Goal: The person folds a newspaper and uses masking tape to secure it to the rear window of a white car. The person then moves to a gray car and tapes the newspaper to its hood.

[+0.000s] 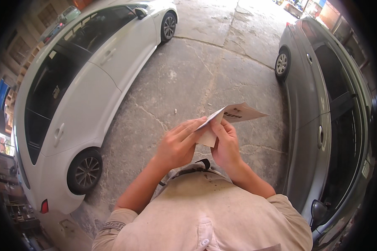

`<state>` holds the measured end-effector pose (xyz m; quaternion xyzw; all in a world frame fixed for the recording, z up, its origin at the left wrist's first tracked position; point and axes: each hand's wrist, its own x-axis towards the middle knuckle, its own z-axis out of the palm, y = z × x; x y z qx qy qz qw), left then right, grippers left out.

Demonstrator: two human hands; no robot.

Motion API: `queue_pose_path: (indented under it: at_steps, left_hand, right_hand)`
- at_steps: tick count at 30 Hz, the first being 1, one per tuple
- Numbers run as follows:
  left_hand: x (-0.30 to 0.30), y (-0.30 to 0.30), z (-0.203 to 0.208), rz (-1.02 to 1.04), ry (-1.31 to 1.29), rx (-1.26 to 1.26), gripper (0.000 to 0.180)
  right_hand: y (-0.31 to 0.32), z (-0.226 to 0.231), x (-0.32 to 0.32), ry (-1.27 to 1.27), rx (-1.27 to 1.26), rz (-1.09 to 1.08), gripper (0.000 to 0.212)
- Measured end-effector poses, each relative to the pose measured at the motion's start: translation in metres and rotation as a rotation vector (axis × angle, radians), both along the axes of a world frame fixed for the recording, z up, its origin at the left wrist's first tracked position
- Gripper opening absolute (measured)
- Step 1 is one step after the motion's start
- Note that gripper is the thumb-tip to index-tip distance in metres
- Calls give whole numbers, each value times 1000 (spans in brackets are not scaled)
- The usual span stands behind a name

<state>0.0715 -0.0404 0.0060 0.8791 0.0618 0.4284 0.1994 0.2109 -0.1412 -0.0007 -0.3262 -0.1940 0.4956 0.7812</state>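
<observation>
In front of my chest I hold a sheet of paper (248, 113), pale and partly folded, with dark print on its far right part. My left hand (181, 141) grips its left edge, with the fingers closed along the fold. My right hand (226, 144) pinches it near the middle, thumb on the near side. A lower flap of the sheet hangs between the two hands. The fingertips behind the paper are partly hidden.
A white car (88, 83) stands along my left side. To the right is a dark grey car (303, 104), its side mirror (318, 210) close to my right elbow. Cracked concrete floor (205, 75) runs between them.
</observation>
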Motion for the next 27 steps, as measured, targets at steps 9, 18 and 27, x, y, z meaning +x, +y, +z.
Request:
queue_pose_path:
  at_steps: [9, 18, 27]
  left_hand:
    - [2, -11, 1, -352, -119, -1113, 53]
    - [6, -9, 3, -169, 69, -874, 46]
    - [-1, -8, 7, -113, 155, -766, 51]
  right_hand:
    - [-2, 3, -2, -49, 7, 39, 27]
    - [0, -3, 2, -48, -27, 68, 41]
    - [-1, -6, 3, -28, -100, 79, 41]
